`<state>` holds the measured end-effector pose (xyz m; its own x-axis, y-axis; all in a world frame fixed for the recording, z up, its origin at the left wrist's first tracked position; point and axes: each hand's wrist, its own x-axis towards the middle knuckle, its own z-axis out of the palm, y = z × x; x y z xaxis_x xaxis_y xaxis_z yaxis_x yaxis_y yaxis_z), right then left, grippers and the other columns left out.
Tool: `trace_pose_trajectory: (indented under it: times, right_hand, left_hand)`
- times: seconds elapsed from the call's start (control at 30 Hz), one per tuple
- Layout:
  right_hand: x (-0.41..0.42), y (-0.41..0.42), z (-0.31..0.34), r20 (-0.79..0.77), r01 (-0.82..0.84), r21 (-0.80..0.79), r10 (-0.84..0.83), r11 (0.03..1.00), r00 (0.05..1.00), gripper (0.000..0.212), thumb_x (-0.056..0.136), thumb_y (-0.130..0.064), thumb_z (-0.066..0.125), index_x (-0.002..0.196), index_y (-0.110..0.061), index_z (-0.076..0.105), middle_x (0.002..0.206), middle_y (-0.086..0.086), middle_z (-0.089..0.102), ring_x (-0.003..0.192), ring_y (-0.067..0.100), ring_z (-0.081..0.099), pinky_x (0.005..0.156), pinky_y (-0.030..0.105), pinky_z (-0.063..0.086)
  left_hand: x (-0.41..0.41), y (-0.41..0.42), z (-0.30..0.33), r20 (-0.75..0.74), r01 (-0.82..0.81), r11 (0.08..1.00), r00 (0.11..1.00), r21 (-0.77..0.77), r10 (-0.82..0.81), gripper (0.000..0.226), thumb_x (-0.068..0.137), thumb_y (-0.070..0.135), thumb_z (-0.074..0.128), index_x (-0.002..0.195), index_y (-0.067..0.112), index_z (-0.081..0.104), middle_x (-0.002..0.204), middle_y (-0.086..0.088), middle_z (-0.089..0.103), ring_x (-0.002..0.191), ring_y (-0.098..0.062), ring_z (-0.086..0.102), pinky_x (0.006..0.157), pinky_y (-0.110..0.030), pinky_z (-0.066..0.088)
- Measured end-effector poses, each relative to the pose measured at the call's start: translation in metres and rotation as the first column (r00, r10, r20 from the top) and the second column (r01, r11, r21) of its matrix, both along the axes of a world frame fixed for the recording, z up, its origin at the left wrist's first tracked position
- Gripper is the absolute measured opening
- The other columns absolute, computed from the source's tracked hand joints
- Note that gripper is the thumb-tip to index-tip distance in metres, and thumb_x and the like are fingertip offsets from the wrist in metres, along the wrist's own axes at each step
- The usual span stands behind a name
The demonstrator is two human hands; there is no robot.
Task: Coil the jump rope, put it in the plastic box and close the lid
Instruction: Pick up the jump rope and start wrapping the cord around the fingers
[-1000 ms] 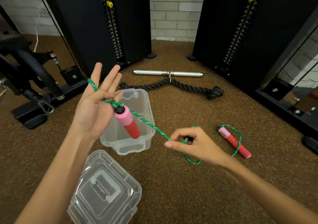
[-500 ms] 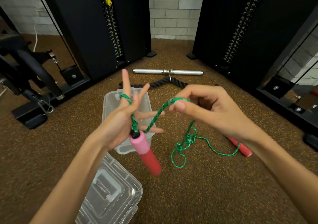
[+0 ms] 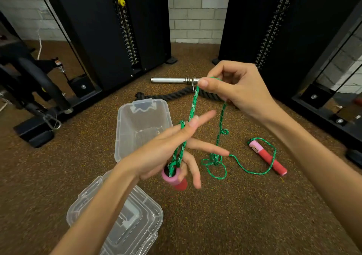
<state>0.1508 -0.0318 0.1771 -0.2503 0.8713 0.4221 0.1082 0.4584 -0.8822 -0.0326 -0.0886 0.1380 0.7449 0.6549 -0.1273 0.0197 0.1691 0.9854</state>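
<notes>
A green jump rope runs from my right hand, which pinches it raised above the floor, down to my left hand. The rope wraps around my left hand's spread fingers, and one pink-and-red handle hangs below that palm. The rest of the rope drops to a tangle on the floor and leads to the second pink-and-red handle lying at the right. The clear plastic box stands open behind my left hand. Its clear lid lies on the floor under my left forearm.
A chrome bar and a thick black rope lie on the brown speckled floor beyond the box. Black cable-machine towers stand at the back left and right, with frame bases along both sides.
My right hand has lifted the rope higher and further back, drawing it taut from my left hand. My left hand has turned flatter, with the rope around its fingers and the handle hanging below.
</notes>
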Motion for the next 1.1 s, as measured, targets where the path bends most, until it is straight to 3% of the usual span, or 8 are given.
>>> trace_pose_trajectory:
  times: [0.17, 0.23, 0.33, 0.53, 0.6, 0.73, 0.87, 1.1]
  right_hand:
    - [0.003, 0.015, -0.019, 0.056, 0.081, -0.048, -0.078, 0.996, 0.995, 0.042, 0.068, -0.037, 0.077, 0.068, 0.002, 0.061, 0.052, 0.001, 0.046, 0.045, 0.003, 0.036, 0.046, 0.014, 0.029]
    - [0.003, 0.019, -0.029, 0.08, 0.11, -0.064, -0.104, 0.992, 0.991, 0.055, 0.067, -0.041, 0.08, 0.068, 0.008, 0.056, 0.054, 0.004, 0.042, 0.048, 0.006, 0.034, 0.047, 0.017, 0.027]
    - [0.004, 0.021, -0.04, 0.109, 0.18, -0.079, -0.171, 0.981, 0.979, 0.066, 0.06, -0.052, 0.076, 0.062, 0.008, 0.048, 0.053, 0.001, 0.036, 0.048, 0.003, 0.029, 0.048, 0.015, 0.025]
    - [0.015, 0.028, -0.043, 0.103, 0.269, -0.092, -0.259, 0.959, 0.96, 0.05, 0.072, -0.045, 0.072, 0.054, -0.006, 0.046, 0.048, -0.003, 0.038, 0.044, 0.001, 0.03, 0.046, 0.014, 0.027]
    - [0.02, 0.032, -0.041, 0.087, 0.286, -0.113, -0.278, 0.951, 0.957, 0.049, 0.074, -0.047, 0.07, 0.05, -0.015, 0.042, 0.042, -0.011, 0.037, 0.042, 0.002, 0.03, 0.048, 0.016, 0.027]
    - [0.025, 0.037, -0.04, 0.015, 0.293, -0.187, -0.296, 0.938, 0.955, 0.052, 0.076, -0.056, 0.064, 0.05, -0.018, 0.039, 0.042, -0.006, 0.035, 0.041, 0.007, 0.03, 0.051, 0.018, 0.031]
    - [0.021, 0.036, -0.048, 0.013, 0.248, -0.242, -0.252, 0.938, 0.968, 0.052, 0.087, -0.051, 0.057, 0.052, -0.017, 0.038, 0.047, 0.002, 0.033, 0.042, 0.011, 0.029, 0.049, 0.013, 0.034]
    - [0.01, 0.019, -0.095, 0.11, 0.104, -0.279, -0.076, 0.955, 0.991, 0.045, 0.086, -0.052, 0.043, 0.06, -0.014, 0.041, 0.048, -0.008, 0.032, 0.042, 0.007, 0.029, 0.046, 0.022, 0.026]
  left_hand:
    - [-0.002, 0.001, 0.001, 0.057, -0.006, 1.0, 0.998, -0.004, 0.006, 0.044, 0.099, 0.04, 0.026, 0.137, 0.032, 0.046, 0.119, -0.014, 0.067, 0.07, -0.027, 0.072, 0.045, -0.025, 0.053]
    - [-0.004, 0.002, 0.0, 0.073, -0.048, 0.998, 0.996, -0.04, 0.05, 0.047, 0.097, 0.036, 0.03, 0.137, 0.018, 0.048, 0.133, -0.008, 0.059, 0.108, -0.028, 0.065, 0.074, -0.043, 0.059]
    - [-0.009, 0.003, -0.001, 0.029, -0.134, 0.991, 0.99, -0.028, 0.135, 0.045, 0.094, 0.029, 0.037, 0.125, 0.005, 0.059, 0.143, 0.001, 0.05, 0.134, -0.014, 0.043, 0.109, -0.05, 0.034]
    - [-0.016, 0.0, -0.005, -0.005, -0.108, 0.993, 0.994, -0.046, 0.108, 0.05, 0.097, 0.037, 0.031, 0.126, 0.008, 0.059, 0.131, -0.009, 0.06, 0.116, -0.032, 0.06, 0.097, -0.055, 0.045]
    - [-0.016, -0.003, -0.003, -0.003, -0.049, 0.994, 0.999, -0.101, 0.049, 0.049, 0.097, 0.044, 0.028, 0.129, 0.021, 0.057, 0.124, -0.013, 0.064, 0.094, -0.035, 0.07, 0.07, -0.042, 0.06]
    - [-0.021, -0.007, -0.001, -0.024, 0.121, 0.99, 0.992, -0.075, -0.123, 0.046, 0.093, 0.048, 0.026, 0.137, 0.046, 0.04, 0.117, -0.012, 0.069, 0.057, -0.021, 0.071, 0.037, -0.022, 0.047]
    - [-0.022, -0.006, -0.004, 0.09, 0.191, 0.979, 0.979, -0.067, -0.185, 0.044, 0.099, 0.032, 0.034, 0.139, 0.048, 0.035, 0.112, -0.018, 0.069, 0.054, -0.02, 0.07, 0.04, -0.024, 0.052]
    - [-0.028, 0.004, -0.002, 0.403, -0.072, 0.997, 0.912, -0.02, 0.074, 0.052, 0.094, 0.002, 0.032, 0.141, 0.021, 0.043, 0.146, -0.008, 0.044, 0.131, -0.033, 0.045, 0.102, -0.045, 0.043]
